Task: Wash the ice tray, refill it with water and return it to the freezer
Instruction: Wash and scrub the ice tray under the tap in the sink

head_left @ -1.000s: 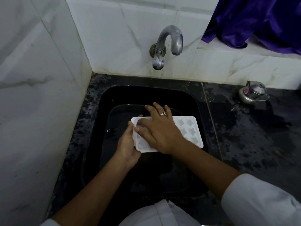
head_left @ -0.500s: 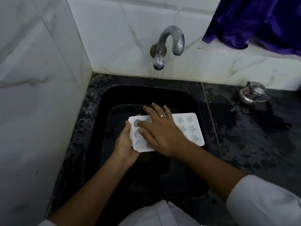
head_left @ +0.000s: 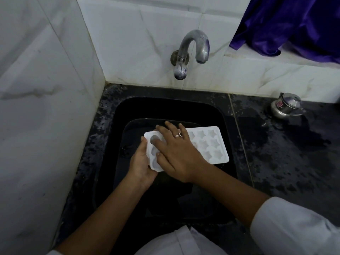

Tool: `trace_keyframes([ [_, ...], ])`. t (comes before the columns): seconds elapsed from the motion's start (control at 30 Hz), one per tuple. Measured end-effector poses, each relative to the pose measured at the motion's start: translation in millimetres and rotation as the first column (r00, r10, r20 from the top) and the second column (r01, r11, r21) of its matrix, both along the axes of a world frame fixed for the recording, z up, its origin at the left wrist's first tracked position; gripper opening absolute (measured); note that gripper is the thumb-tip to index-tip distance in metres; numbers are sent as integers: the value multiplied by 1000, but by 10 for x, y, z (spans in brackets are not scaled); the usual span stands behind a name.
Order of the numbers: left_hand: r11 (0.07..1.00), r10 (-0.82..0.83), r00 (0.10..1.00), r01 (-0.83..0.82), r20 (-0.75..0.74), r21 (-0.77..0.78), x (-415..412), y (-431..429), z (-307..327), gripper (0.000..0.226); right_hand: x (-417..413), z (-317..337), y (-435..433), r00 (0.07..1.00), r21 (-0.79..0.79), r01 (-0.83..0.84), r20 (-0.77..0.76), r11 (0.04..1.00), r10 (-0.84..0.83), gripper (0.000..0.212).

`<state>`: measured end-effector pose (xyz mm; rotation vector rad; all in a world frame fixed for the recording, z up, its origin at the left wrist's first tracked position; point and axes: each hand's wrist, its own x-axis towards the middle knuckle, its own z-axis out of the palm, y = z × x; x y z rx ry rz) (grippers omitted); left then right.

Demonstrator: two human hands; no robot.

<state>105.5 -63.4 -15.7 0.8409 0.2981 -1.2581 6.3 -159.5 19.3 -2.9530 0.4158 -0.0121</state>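
Ice tray is over the black sink; my left hand grips its left end, and my right hand lies with fingers spread on its cavities. On the steel pot, the red sticker is unreadable.

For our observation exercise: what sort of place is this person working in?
Likely a home kitchen: a black sink sunk in a dark counter, a metal tap on the tiled wall, a small steel pot nearby.

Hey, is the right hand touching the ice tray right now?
Touching. The head view shows the right hand lying flat across the top of the white ice tray, covering its left cells.
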Motion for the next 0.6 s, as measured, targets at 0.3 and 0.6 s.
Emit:
trace_keyframes([
  [0.3,999,-3,999,2,33,33,5,0,1,66,-27,26,-109,1000,28,15,-2,999,-15,56],
  [0.6,999,2,1000,-3,15,53,-69,-47,10,60,31,15,-66,1000,-2,3,-5,1000,-3,54],
])
